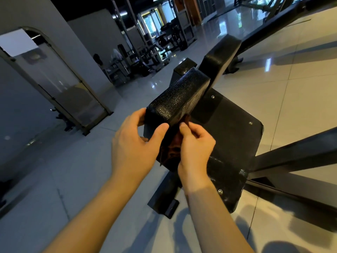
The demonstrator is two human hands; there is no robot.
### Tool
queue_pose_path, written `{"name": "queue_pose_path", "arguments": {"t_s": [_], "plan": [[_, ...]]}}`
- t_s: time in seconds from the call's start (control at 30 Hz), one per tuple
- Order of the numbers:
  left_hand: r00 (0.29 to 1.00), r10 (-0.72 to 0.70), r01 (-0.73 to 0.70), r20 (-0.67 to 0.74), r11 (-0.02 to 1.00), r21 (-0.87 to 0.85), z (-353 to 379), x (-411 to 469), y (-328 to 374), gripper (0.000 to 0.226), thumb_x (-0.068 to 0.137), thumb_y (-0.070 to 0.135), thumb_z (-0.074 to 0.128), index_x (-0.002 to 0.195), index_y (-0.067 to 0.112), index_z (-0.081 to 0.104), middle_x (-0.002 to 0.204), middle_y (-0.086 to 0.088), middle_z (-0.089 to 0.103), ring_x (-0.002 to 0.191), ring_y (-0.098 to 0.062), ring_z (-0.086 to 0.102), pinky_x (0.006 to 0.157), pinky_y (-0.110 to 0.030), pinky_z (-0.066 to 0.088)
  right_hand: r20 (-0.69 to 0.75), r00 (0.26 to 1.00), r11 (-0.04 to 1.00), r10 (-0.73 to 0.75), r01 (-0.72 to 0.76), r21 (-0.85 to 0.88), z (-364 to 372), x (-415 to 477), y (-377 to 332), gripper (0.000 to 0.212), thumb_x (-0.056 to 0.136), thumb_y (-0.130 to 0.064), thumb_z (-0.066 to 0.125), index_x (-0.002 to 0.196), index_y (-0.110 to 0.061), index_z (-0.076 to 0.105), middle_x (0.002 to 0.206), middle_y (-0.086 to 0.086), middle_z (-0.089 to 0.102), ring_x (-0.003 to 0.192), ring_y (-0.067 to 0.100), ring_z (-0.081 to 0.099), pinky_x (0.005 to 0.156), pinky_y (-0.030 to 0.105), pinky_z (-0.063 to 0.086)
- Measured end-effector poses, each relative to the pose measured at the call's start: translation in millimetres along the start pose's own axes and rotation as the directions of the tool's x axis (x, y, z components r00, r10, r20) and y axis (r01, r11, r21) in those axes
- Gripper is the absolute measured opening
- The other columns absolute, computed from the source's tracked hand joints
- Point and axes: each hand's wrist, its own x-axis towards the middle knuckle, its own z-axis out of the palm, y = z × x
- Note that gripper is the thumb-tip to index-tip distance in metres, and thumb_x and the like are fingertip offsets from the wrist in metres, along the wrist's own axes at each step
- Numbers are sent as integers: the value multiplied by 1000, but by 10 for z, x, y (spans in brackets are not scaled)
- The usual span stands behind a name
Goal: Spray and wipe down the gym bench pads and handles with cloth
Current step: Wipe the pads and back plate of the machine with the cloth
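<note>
At the near end of the pad (179, 95), I log left hand (133, 143) gripping its corner, right hand (196, 145) fingers (184, 127) pinching the cloth (173, 149) against its lower edge; cloth looks limp, light; pad firm, likely grippy.

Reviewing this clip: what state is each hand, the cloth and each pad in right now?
Left hand: grips the pad's near end.
Right hand: pinches the cloth.
Cloth: dark, bunched, held against the pad's near end between the hands.
Pad: tilted, held by the left hand.
Far pad: tilted, untouched by either hand.
Panel: flat, bolts showing, cover wrinkled at its near edge.
Spray bottle: not in view.
</note>
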Motion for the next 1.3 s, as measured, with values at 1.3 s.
{"name": "queue_pose_path", "arguments": {"t_s": [1.3], "plan": [[999, -31, 32, 6, 995, -94, 8, -31, 13, 50, 87, 44, 74, 134, 30, 62, 123, 18, 66, 85, 16, 63, 74, -22, 55, -75, 966, 969, -247, 246, -13, 25, 431, -553, 8, 90, -5, 70, 90, -9, 77, 72, -9, 70, 69, 2, 65, 67, 25, 55]]}}
